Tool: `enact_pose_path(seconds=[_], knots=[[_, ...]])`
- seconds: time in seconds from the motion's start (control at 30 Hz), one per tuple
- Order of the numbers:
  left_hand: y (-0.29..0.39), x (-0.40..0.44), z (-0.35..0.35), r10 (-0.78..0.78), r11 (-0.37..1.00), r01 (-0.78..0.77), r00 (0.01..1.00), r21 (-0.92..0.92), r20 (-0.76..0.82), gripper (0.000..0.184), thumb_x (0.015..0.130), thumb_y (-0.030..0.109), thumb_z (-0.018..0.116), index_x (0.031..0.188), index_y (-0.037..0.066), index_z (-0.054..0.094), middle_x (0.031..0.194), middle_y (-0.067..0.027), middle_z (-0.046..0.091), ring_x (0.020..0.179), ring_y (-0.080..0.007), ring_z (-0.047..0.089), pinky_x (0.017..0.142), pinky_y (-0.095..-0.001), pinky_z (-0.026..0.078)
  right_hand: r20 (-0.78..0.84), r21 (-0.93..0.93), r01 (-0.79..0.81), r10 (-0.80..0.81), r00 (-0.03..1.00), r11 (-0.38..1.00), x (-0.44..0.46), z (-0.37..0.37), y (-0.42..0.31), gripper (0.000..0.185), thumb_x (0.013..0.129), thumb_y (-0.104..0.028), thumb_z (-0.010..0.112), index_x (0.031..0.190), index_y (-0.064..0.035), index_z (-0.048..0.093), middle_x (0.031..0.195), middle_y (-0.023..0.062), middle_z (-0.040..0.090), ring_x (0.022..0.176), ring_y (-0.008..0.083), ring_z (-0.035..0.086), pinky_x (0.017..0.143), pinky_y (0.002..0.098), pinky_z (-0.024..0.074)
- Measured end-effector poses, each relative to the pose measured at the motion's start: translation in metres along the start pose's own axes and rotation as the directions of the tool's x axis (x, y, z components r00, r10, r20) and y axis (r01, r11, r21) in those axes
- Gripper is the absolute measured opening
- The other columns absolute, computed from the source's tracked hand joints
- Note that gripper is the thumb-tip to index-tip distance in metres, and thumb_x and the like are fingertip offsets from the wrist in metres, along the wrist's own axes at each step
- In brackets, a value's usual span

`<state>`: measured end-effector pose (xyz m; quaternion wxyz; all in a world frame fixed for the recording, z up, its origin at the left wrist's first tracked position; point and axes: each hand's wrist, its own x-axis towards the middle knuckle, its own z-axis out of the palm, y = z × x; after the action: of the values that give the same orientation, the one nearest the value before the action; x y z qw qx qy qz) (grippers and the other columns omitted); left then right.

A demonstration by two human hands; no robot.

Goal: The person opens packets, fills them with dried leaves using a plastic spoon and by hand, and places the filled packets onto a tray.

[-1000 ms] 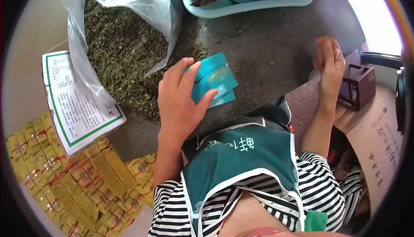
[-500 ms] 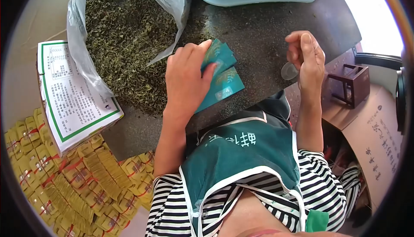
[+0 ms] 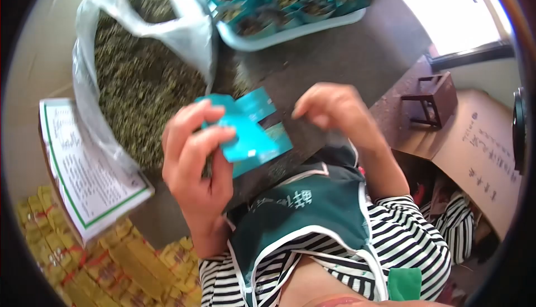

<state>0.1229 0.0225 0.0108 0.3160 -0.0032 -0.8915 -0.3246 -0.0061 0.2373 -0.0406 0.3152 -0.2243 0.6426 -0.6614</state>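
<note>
Nearest: dark green apron point(image 3: 296, 209) over a black-and-white striped top, both forearms reaching out from it over the dark tabletop point(image 3: 346, 55).

Left hand point(image 3: 195, 156): half curled, raised, fingers bent over the left edge of a teal packet point(image 3: 243, 136), thumb below. Reads as a grasp on that edge; motion blur hides the exact contact. Packet sits in front of the torso, between the two hands. More teal packets point(image 3: 259, 104) show behind and beside it, overlapping in view; can't tell if they're held too or lying on the table.

Right hand point(image 3: 335, 106): just beyond the packets' right side, apart from them. Fingers curled inward, index and thumb tips close together, blurred. Can't tell if it grips anything. Pale translucent bit under the palm, too smeared to identify.

Left of the left hand: printed white box point(image 3: 92, 167) with green border, yellow packs point(image 3: 111, 262) below it.

Farther: translucent plastic bag point(image 3: 86, 67), mouth open, around dry leaves point(image 3: 139, 83). Farthest: light-blue tray point(image 3: 290, 39) of upright teal packets, leaf visible inside.
</note>
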Motion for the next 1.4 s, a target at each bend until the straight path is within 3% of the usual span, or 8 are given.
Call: enact_pose_path(seconds=[0.27, 0.43, 0.5, 0.53, 0.7, 0.87, 1.17, 1.4], knots=[[-0.009, -0.034, 0.001, 0.123, 0.978, -0.103, 0.987, 0.18, -0.102, 0.024, 0.086, -0.006, 0.057, 0.106, 0.005, 0.064, 0.125, -0.0185, 0.06, 0.118, -0.0366, 0.059, 0.1, -0.0508, 0.047, 0.487, 0.323, -0.326, 0.139, 0.862, 0.889, 0.016, 0.061, 0.002, 0.031, 0.1, -0.038, 0.059, 0.087, -0.0097, 0.059, 0.07, -0.0062, 0.052, 0.058, 0.0026, 0.045, 0.053, 0.0201, 0.0368], [-0.017, -0.053, -0.007, -0.413, 0.898, 0.314, 0.842, -0.307, -0.346, 0.059, 0.104, 0.039, 0.044, 0.146, -0.002, 0.041, 0.146, -0.0246, 0.046, 0.13, -0.0349, 0.05, 0.106, -0.0464, 0.042, 0.519, 0.297, -0.306, 0.115, 0.847, 0.905, 0.019, 0.081, 0.005, 0.029, 0.1, -0.039, 0.061, 0.096, -0.01, 0.061, 0.073, -0.0078, 0.049, 0.063, 0.0021, 0.045, 0.056, 0.0201, 0.0362], [-0.023, -0.065, -0.008, -0.511, 0.278, 0.291, 0.852, -0.915, 0.116, 0.075, 0.102, 0.058, 0.038, 0.146, -0.003, 0.04, 0.146, -0.0242, 0.045, 0.128, -0.0333, 0.051, 0.106, -0.0453, 0.042, 0.609, 0.262, -0.296, 0.081, 0.789, 0.918, 0.021, 0.093, 0.009, 0.03, 0.1, -0.039, 0.06, 0.099, -0.009, 0.063, 0.074, -0.0071, 0.05, 0.064, 0.0027, 0.047, 0.056, 0.0207, 0.0374], [-0.022, -0.069, -0.002, -0.583, 0.194, 0.335, 0.795, -0.922, 0.166, 0.089, 0.097, 0.071, 0.031, 0.143, -0.005, 0.041, 0.142, -0.0235, 0.049, 0.123, -0.0331, 0.055, 0.104, -0.0455, 0.043, 0.635, 0.201, -0.312, 0.119, 0.763, 0.929, 0.022, 0.099, 0.011, 0.032, 0.1, -0.038, 0.059, 0.101, -0.0067, 0.063, 0.075, -0.0066, 0.052, 0.067, 0.0037, 0.05, 0.059, 0.0217, 0.0399], [-0.024, -0.077, 0.002, -0.57, 0.362, 0.352, 0.816, -0.863, 0.093, 0.087, 0.096, 0.07, 0.038, 0.139, -0.005, 0.045, 0.114, -0.0154, 0.06, 0.105, -0.0271, 0.062, 0.102, -0.0461, 0.044, 0.41, 0.077, -0.242, 0.191, 0.892, 0.967, 0.018, 0.116, -0.003, 0.04, 0.103, -0.034, 0.051, 0.111, 0.0015, 0.066, 0.108, 0.0073, 0.066, 0.085, 0.0122, 0.056, 0.072, 0.0291, 0.0455], [-0.027, -0.071, -0.029, -0.524, 0.415, 0.221, 0.851, -0.883, -0.033, 0.08, 0.082, 0.025, 0.079, 0.144, -0.007, 0.039, 0.12, -0.0138, 0.06, 0.108, -0.0214, 0.06, 0.099, -0.0353, 0.044, 0.159, -0.112, 0.23, -0.212, 0.964, 0.967, 0.038, 0.087, -0.007, 0.05, 0.105, -0.04, 0.04, 0.103, 0.0015, 0.067, 0.084, 0.0039, 0.056, 0.074, 0.0117, 0.051, 0.067, 0.0266, 0.0418], [-0.059, -0.09, -0.036, -0.381, 0.857, 0.254, 0.899, -0.449, -0.218, 0.077, 0.069, 0.01, 0.083, 0.137, -0.004, 0.049, 0.125, -0.0143, 0.057, 0.108, -0.024, 0.059, 0.095, -0.0335, 0.045, -0.245, -0.019, 0.464, -0.454, 0.857, 0.886, 0.05, 0.108, -0.085, 0.055, 0.107, -0.048, 0.036, 0.107, 0.0018, 0.06, 0.071, 0.0069, 0.054, 0.061, 0.0179, 0.052, 0.059, 0.029, 0.0419], [-0.061, -0.086, -0.036, -0.223, 0.965, 0.181, 0.947, -0.187, -0.231, 0.071, 0.069, 0.012, 0.084, 0.132, -0.001, 0.053, 0.119, -0.0179, 0.061, 0.105, -0.03, 0.061, 0.09, -0.0378, 0.05, 0.324, -0.41, 0.655, -0.569, 0.756, 0.635, 0.069, 0.131, -0.085, 0.03, 0.101, -0.02, 0.053, 0.091, 0.0051, 0.066, 0.078, 0.008, 0.058, 0.062, 0.012, 0.05, 0.056, 0.0253, 0.0362]])
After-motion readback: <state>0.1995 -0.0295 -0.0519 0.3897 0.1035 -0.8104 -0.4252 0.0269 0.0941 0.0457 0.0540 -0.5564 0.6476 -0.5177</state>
